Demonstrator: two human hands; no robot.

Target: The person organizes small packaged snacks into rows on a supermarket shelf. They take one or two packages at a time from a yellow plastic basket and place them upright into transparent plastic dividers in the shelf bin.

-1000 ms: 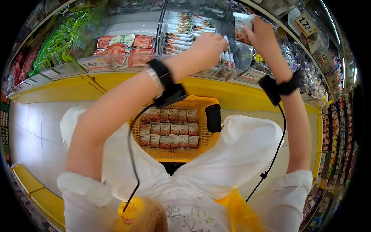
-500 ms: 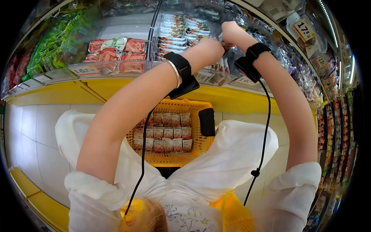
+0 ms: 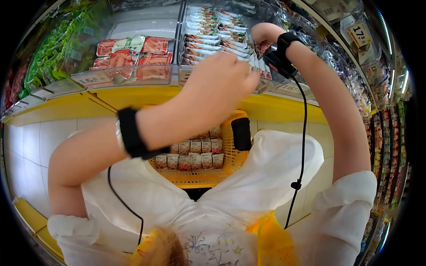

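Note:
My left hand [image 3: 222, 84] is curled and slightly blurred above the front edge of the shelf. Its fingers fold away from view, so whatever they may hold is hidden. My right hand [image 3: 266, 35] reaches into the clear bin, fingers bent downward beside upright snack packets [image 3: 259, 64]; I cannot make out what is in them. Left of it, small white-and-brown snack packets [image 3: 202, 40] lie in stacked rows. Below, between my knees, stands a yellow basket [image 3: 233, 155] holding rows of small printed packets [image 3: 195, 160], partly covered by my left forearm.
Red-and-white packs [image 3: 122, 57] fill part of the neighbouring clear bin, with green packets [image 3: 51, 62] farther left. A yellow shelf front [image 3: 275, 108] runs below the bins. Price tags [image 3: 358, 34] and hanging packets [image 3: 386, 146] are at the right. Black cables run from both wrist bands.
My left hand has drawn back from the bin, toward me and left, away from my right hand. My right hand stays near the upright packets. The view has shifted slightly.

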